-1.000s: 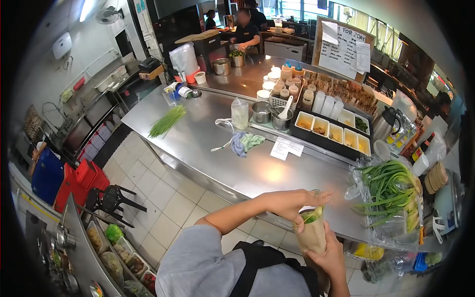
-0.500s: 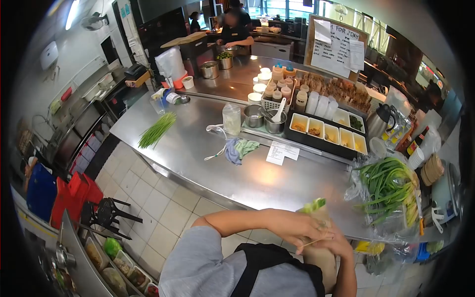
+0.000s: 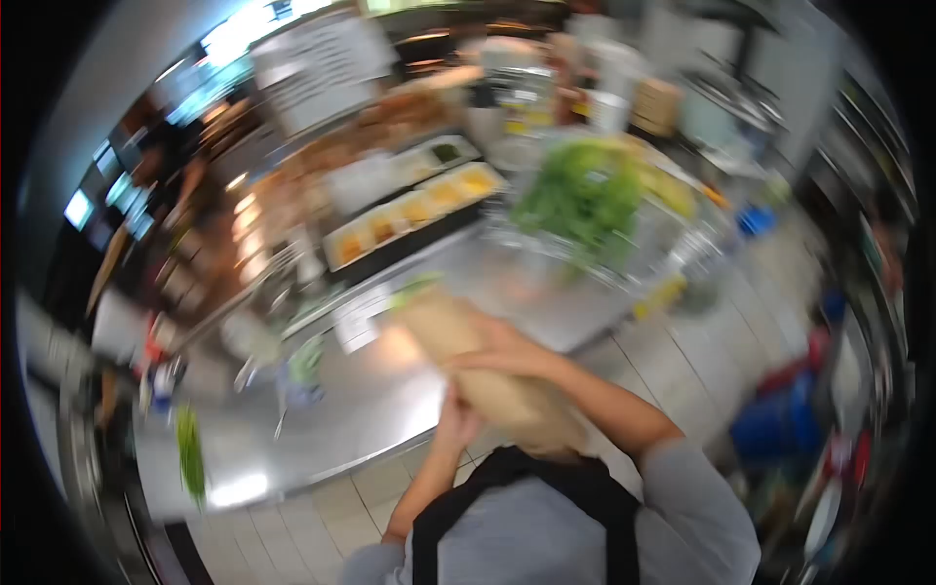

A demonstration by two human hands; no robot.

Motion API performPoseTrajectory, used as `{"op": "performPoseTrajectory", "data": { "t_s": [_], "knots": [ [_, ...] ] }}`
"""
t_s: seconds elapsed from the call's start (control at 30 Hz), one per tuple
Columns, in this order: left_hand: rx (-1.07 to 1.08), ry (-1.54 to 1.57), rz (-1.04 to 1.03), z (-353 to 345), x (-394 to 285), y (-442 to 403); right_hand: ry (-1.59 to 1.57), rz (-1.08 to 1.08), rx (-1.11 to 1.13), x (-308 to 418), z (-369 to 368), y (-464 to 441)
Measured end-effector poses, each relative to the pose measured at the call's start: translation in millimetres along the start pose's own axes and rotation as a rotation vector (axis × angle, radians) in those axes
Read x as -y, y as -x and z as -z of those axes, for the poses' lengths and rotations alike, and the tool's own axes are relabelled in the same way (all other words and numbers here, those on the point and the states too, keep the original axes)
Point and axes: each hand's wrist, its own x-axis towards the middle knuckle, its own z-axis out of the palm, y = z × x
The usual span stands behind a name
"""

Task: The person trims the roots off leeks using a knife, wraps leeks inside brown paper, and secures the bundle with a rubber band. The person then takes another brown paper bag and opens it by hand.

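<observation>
Between my two hands is a brown paper-wrapped bundle point(image 3: 439, 327), held tilted in front of my apron over the counter's front edge. A bit of a green vegetable point(image 3: 421, 283) sticks out of its far end; the rest of the contents is hidden. My left hand point(image 3: 460, 414) grips the bundle from the left side, low down. Across its upper right side lies my right hand point(image 3: 502, 346), fingers wrapped round the paper. Motion blurs the view, and I cannot make out a band on the paper.
Green leafy stalks point(image 3: 585, 200) lie in clear plastic at the counter's right. Behind stands a black holder point(image 3: 419, 232) with several white food tubs. Paper slips point(image 3: 359, 320), a cloth point(image 3: 305, 363) and a chive bunch point(image 3: 190, 453) rest on the steel counter point(image 3: 361, 419).
My view has swung to the right and blurred. The bundle is now raised and tipped forward over the counter edge. The hands have spread apart along its sides.
</observation>
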Motion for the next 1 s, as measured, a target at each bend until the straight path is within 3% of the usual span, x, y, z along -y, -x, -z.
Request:
{"op": "performPoseTrajectory", "data": {
  "t_s": [0.03,0.1,0.2,0.37,0.43,0.57,0.6,0.67,0.7,0.83,0.9,0.93,1.0],
  "knots": [
    [-0.099,-0.092,-0.06,-7,-7,-11,0.127,0.098,-0.04,-23,-16,-5],
    [0.155,-0.042,-0.109,14,-23,-24,-0.023,0.064,-0.046,-12,-27,10],
    [0.099,-0.058,-0.197,-28,-34,-32,0.182,0.113,-0.015,-1,-10,50],
    [0.175,-0.47,-0.26,-80,-24,-60,0.01,-0.141,-0.136,1,27,104],
    [0.273,-0.356,-0.224,-115,-18,-72,-0.222,-0.115,-0.272,-14,41,112],
    [0.481,-0.173,-0.209,-204,-7,-116,-0.418,-0.034,-0.332,-28,88,143],
    [0.481,-0.179,-0.199,-207,5,-129,-0.369,-0.007,-0.368,-34,100,151],
    [0.443,-0.658,-0.243,-211,44,-162,-0.315,0.019,-0.408,-50,131,172],
    [0.446,-0.652,-0.244,-218,70,-169,-0.258,0.018,-0.466,-61,150,186],
    [0.536,-0.591,0.118,-253,194,-189,-0.194,-0.074,-0.642,-99,234,252],
    [0.598,-0.658,0.146,-269,241,-218,-0.207,-0.125,-0.711,-105,271,285],
    [0.544,-0.58,0.044,-297,264,-227,-0.2,-0.18,-0.786,-106,289,296],
    [0.388,-0.396,0.243,-351,293,-252,-0.083,-0.313,-0.848,-108,319,312]
  ]
}}
